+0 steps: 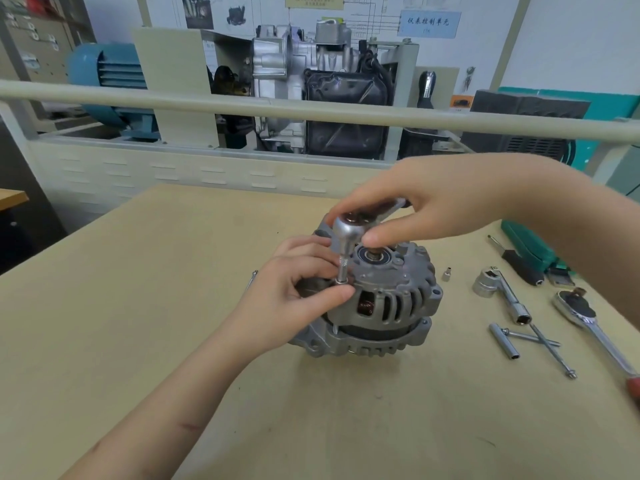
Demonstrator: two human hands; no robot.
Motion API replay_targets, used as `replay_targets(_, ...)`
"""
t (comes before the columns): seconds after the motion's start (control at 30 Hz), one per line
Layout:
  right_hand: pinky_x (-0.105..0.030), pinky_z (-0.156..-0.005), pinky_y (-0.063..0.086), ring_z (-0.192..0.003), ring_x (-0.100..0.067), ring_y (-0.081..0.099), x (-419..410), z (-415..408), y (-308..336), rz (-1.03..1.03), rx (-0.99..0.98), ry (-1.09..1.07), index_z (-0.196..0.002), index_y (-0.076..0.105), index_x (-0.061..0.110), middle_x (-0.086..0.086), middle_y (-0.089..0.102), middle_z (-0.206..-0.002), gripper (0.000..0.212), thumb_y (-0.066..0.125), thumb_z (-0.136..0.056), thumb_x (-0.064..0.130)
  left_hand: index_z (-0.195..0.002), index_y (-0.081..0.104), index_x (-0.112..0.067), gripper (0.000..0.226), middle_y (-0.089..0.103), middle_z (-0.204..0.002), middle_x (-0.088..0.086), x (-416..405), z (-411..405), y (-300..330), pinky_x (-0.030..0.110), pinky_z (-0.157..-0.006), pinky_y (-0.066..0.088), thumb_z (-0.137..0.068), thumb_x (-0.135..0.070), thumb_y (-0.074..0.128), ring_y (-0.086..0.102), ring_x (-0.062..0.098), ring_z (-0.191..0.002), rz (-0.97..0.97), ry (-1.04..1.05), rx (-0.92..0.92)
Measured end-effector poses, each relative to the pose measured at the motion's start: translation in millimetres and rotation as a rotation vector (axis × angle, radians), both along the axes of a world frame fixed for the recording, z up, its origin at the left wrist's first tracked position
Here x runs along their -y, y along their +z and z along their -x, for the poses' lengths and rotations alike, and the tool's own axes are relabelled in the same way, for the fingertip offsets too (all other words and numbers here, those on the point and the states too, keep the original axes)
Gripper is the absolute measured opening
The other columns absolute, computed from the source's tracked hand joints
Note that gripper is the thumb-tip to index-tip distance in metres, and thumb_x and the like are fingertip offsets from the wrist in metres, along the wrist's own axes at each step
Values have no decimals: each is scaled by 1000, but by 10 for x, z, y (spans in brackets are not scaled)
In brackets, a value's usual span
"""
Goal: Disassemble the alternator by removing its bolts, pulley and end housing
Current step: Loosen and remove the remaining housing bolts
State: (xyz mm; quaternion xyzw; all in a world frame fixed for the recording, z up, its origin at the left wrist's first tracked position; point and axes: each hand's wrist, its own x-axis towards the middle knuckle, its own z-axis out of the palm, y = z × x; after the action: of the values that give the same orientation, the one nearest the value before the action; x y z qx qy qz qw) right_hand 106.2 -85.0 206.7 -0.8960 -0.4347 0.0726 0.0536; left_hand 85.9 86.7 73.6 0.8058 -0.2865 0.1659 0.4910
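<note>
Gripping the small ratchet (349,226) head with my right hand (433,206), its handle hidden under my palm, I pinch its socket extension (343,268) with my left hand (298,289) on the mid-table alternator (381,299).

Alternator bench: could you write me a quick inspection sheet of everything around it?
Surface: tan table, worn.
Job's things: alternator stands shaft up; small ratchet with socket extension set down on a housing bolt.
Clutter: loose socket, T-wrenches, long bolts, big ratchet, screwdriver, green case, all on the right.
Hands: left hand pinches the extension; right hand grips the ratchet head.
Cables: nothing seen.
Surroundings: cutaway gearbox, blue motor, wall charts.
</note>
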Motion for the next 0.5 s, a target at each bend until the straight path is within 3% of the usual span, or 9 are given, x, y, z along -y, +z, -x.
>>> replay_targets(0.07, -19, -73, 47, -79, -1, 60, -48, 35, 3, 55, 98, -19, -114, 60, 27, 11, 68, -87, 61, 41, -69, 64, -75, 71, -10, 13, 65, -87, -13, 11, 7, -9, 12, -91, 34, -71, -22, 71, 49, 5, -106, 12, 13, 2)
replay_targets(0.17, -12, -54, 39, -48, -3, 47, -116, 81, 0, 112, 183, -21, -83, 62, 15, 7, 52, -51, 73, 30, -56, 75, -75, 71, -7, 25, 65, -89, -10, 18, 17, -9, 11, -89, 34, -70, -31, 69, 50, 2, -101, 20, 15, -30)
replay_targets(0.23, -16, -55, 38, -49, -7, 44, -131, 73, 7, 135, 216, 13, -83, 62, 12, 5, 52, -56, 65, 36, -64, 69, -80, 71, -11, 25, 65, -95, -9, 7, 20, 6, 14, -89, 36, -68, -34, 70, 51, 4, -102, 13, 8, -68)
replay_targets(0.37, -28, -75, 45, -77, -12, 59, -110, 18, 47, 142, 125, 52, -96, 62, 22, 4, 65, -82, 41, 42, -75, 50, -92, 67, -30, 21, 63, -102, -17, -48, 37, 48, 20, -95, 39, -72, -34, 71, 50, 2, -106, -2, -58, -124)
replay_targets(0.5, -24, -77, 42, -83, -8, 59, -125, -12, 81, 143, 76, 99, -101, 65, 19, 6, 67, -87, 42, 44, -77, 47, -88, 72, -17, 24, 63, -103, -14, -34, 28, 44, 32, -98, 40, -71, -32, 62, 51, 4, -105, 1, -60, -120)
